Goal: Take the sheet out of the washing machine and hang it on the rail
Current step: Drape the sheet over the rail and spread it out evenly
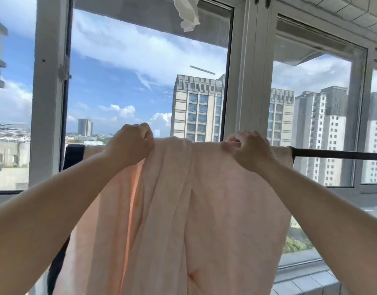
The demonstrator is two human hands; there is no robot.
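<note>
By window [149, 71], both hands grip sheet [183, 209] on rail [336, 154]; no txt.

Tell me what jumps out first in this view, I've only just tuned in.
A big peach sheet fills the centre, draped over the dark rail that runs across in front of the windows. The left hand and right hand both grip its top edge at the rail. Behind the glass are tall buildings and bright sky, a white cloth hangs at the top, and something dark hangs at the sheet's left.
</note>
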